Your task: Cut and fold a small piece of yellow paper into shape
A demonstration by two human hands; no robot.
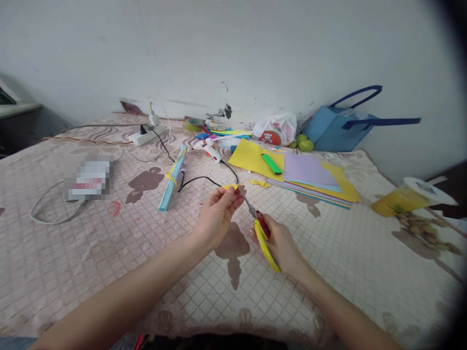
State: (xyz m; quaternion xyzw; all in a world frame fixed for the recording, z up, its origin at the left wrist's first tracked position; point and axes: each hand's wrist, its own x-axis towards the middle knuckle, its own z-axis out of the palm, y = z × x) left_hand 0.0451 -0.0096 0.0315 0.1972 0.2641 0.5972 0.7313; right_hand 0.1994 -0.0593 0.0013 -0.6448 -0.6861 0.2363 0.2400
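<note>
My left hand (218, 211) pinches a small piece of yellow paper (230, 186) over the middle of the table. My right hand (282, 243) is closed round the handles of a pair of scissors (263, 238) with yellow and red grips. The blades point up and left, their tips close to the yellow paper at my left fingertips; whether they touch it I cannot tell. Just beyond lie small yellow paper cuttings (259, 183). To the left is a rolled light-blue paper (172, 180) with a yellow strip around it.
A white glue gun (207, 148) with a black cord lies behind my hands. Coloured sheets (310, 171) and a green cutter (272, 164) are at right. Further out are a power strip (147, 134), a blue bag (339, 129) and a tilted cup of yellow drink (399, 198).
</note>
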